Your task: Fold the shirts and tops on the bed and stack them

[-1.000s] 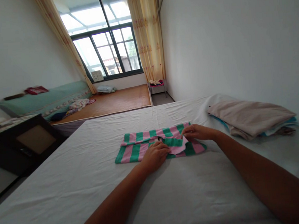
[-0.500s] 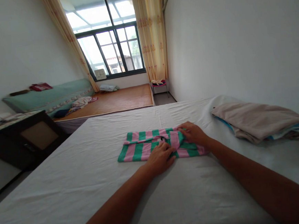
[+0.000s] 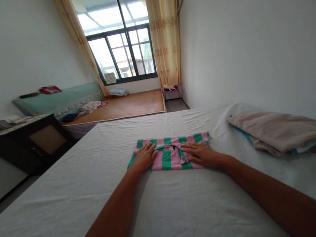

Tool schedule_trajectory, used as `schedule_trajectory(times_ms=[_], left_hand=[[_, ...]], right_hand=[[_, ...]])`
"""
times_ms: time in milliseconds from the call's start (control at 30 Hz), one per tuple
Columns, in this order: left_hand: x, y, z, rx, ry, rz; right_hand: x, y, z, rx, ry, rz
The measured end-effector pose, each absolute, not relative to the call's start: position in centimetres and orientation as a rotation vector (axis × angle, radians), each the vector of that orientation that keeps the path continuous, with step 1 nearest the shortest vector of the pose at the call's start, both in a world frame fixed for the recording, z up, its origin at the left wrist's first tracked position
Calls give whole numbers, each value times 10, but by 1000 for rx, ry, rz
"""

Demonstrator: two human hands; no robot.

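At ten o'clock in the view, by the window [image 3: 143, 50], stands a square pale clock [image 3: 110, 78], its markings too small to read. Just short of six o'clock, the striped cloth [image 3: 166, 160] lies on the white sheet [image 3: 98, 189]. Half a second ago the left hand [image 3: 146, 156] was at the cloth's middle; now it rests palm-down at the cloth's nine o'clock, fingers extended. The right hand [image 3: 203, 155], which was at a raised fold, now lies flat at three o'clock, fingers spread on the fabric. The cloth is a roughly rectangular bundle in pink and green bands, with a horizontal fold across it, a small flap [image 3: 183, 160] by the right fingertips and a ruffled edge at two o'clock. Past three o'clock in the view lies a beige folded cloth [image 3: 279, 128].
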State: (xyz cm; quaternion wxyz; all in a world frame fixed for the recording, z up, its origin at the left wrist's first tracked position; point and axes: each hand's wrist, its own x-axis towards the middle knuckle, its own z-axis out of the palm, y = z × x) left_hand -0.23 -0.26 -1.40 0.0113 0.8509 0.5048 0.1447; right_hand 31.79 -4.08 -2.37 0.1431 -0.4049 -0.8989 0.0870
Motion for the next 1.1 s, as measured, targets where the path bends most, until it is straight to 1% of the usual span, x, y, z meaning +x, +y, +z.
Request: schedule_trajectory(times_ms=[100,267,367,433,500,600,700,800,900,1000,1100], left_hand=[[-16,5,-21,2587,1680,331],[-25,11,-22,2476,1876,260],[-30,13,-21,2422,2046,261],[-27,10,-20,2447,2122,325],[-15,5,-18,2550,2047,428],[13,-7,-16,2707,1672,563],[36,-18,-16,2750,1345,552],[44,-24,-16,2756,1176,477],[39,-24,-15,2711,1196,503],[30,-19,-16,2648,1380,543],[18,-12,-20,2642,1551,476]], right_hand=[[316,-43,-22,-1180,-2584,242],[315,-44,-24,-1188,-2567,215],[314,-45,-24,-1179,-2566,178],[314,-46,-23,-1153,-2566,167],[314,-47,-22,-1105,-2565,176],[313,-48,-20,-1043,-2538,192],[309,-44,-18,-1005,-2503,195],[306,-36,-20,-1061,-2414,121],[312,-25,-30,-1271,-2303,7],[325,-15,-47,-1466,-2285,-48],[335,-9,-60,-1551,-2318,-74]])
